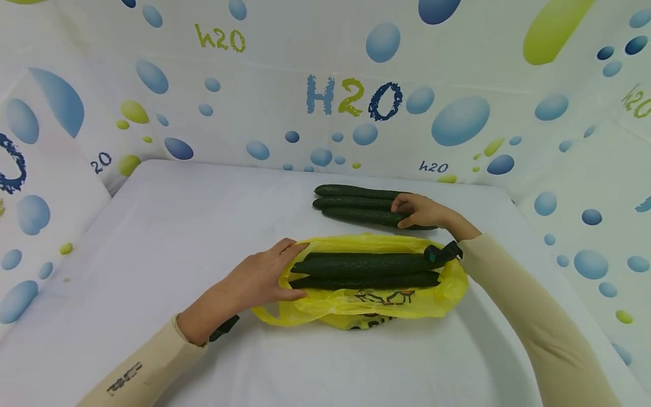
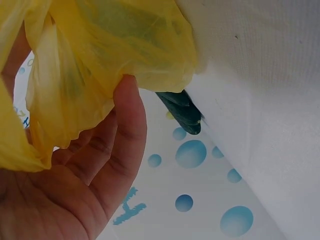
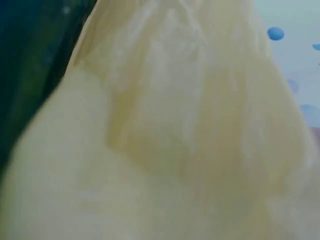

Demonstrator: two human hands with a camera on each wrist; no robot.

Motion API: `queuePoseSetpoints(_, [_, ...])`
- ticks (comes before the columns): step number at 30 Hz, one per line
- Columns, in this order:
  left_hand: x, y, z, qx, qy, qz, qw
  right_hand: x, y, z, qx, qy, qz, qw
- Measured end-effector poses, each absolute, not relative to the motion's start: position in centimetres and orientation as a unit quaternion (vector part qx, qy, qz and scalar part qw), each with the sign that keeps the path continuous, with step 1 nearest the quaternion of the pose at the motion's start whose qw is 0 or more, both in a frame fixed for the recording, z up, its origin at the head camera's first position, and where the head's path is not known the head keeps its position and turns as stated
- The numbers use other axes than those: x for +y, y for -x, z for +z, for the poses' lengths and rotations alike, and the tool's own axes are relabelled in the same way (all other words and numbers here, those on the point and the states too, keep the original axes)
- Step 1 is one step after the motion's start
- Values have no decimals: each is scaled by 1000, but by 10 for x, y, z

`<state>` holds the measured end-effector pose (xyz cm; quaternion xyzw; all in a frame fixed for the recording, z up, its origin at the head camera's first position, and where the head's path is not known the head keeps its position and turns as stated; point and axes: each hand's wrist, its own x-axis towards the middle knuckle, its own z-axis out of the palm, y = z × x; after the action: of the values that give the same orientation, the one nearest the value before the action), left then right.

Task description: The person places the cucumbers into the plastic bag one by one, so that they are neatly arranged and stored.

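A yellow plastic bag [image 1: 402, 308] lies with its mouth open, and cucumbers [image 1: 366, 263] show inside it. My left hand [image 1: 261, 277] holds the left edge of the bag's mouth; in the left wrist view its fingers [image 2: 131, 115] lie against the yellow film. Behind the bag, three cucumbers [image 1: 351, 202] lie side by side. My right hand [image 1: 422, 210] reaches over the bag to their right part, with fingers and thumb curved about the nearest cucumber [image 1: 361, 216]. Bag film fills most of the right wrist view and hides the right hand there.
A white cloth [image 1: 203, 209] covers the table. Behind and at the sides rises a white sheet [image 1: 285, 62] printed with blue and green drops. A dark wrist device [image 1: 443, 254] on the right arm hangs over the bag's right end.
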<state>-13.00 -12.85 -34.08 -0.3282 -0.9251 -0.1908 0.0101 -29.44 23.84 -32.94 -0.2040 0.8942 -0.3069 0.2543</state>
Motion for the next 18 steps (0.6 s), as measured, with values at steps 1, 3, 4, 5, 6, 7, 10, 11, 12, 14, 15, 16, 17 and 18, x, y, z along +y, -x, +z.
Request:
queuePoseSetpoints(1, [-129,130,-341,-925,329,-190,11,238,294,-328,894,207,-307,252])
queuePoseSetpoints(3, [-129,130,-342,-924,331,-190,14,238,292,-326,893,211,-310,249])
queuePoseSetpoints(4, [-129,129,-342,-924,333,-189,15,239,291,-324,893,212,-312,246])
queuePoseSetpoints(5, [-129,129,-343,-923,334,-189,16,239,290,-322,892,213,-315,244])
queuePoseSetpoints(6, [-129,129,-343,-923,336,-189,17,240,288,-319,891,214,-319,241])
queuePoseSetpoints(7, [-129,129,-344,-922,336,-189,17,241,287,-317,891,215,-323,238])
queuePoseSetpoints(10, [-129,128,-345,-922,337,-188,19,242,283,-310,890,215,-333,226])
queuePoseSetpoints(11, [-129,127,-345,-923,337,-186,20,243,282,-308,890,214,-335,222])
queuePoseSetpoints(12, [-129,127,-345,-923,337,-185,22,243,281,-307,891,216,-336,217])
queuePoseSetpoints(14, [-130,126,-345,-923,336,-183,25,243,279,-305,892,215,-337,211])
queuePoseSetpoints(15, [-130,126,-346,-924,336,-183,26,244,278,-304,892,214,-338,211])
queuePoseSetpoints(16, [-130,126,-346,-924,336,-182,26,244,277,-303,892,213,-340,209])
queuePoseSetpoints(17, [-130,125,-347,-924,336,-181,27,244,275,-302,892,212,-341,208])
queuePoseSetpoints(18, [-130,125,-347,-924,336,-182,28,244,273,-302,892,211,-342,208])
